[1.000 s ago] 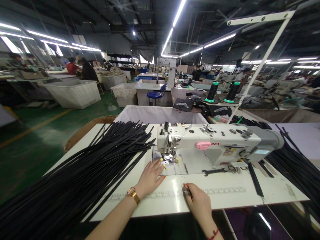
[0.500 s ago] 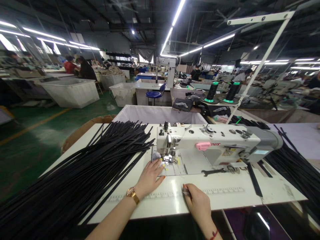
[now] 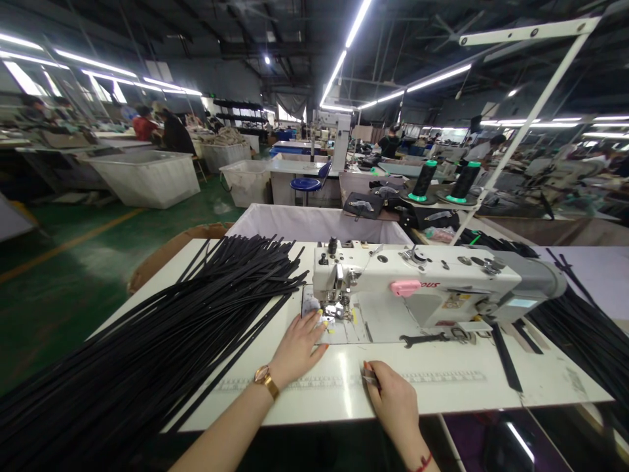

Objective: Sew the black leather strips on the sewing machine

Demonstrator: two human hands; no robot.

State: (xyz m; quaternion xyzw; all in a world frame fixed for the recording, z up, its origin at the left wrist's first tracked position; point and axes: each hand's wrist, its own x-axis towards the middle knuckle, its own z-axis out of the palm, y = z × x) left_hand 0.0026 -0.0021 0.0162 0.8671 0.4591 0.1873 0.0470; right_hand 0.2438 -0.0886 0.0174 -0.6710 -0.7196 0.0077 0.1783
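My left hand (image 3: 301,347) lies flat beside the needle area of a white sewing machine (image 3: 373,282), fingers stretched out. Its fingertips touch the metal plate by the presser foot (image 3: 336,311). Closer to the table's front edge, my right hand (image 3: 393,396) is closed around small metal thread snips (image 3: 369,376); only the short blades show past the fingers. Left of the machine lies a large bundle of long black straps (image 3: 211,314), close to my left forearm. A printed ruler scale (image 3: 339,381) runs along the tabletop under both hands.
An open-ended wrench (image 3: 423,339) rests before the machine arm, with a short black strip (image 3: 506,357) to its right. More black straps (image 3: 580,334) lie at the far right. Behind stand a lined bin (image 3: 314,223) and two black thread cones (image 3: 423,180). People sit at distant tables.
The whole view has shifted slightly, so the scene sits a little further right. Both hands keep nearly the same places and grips.
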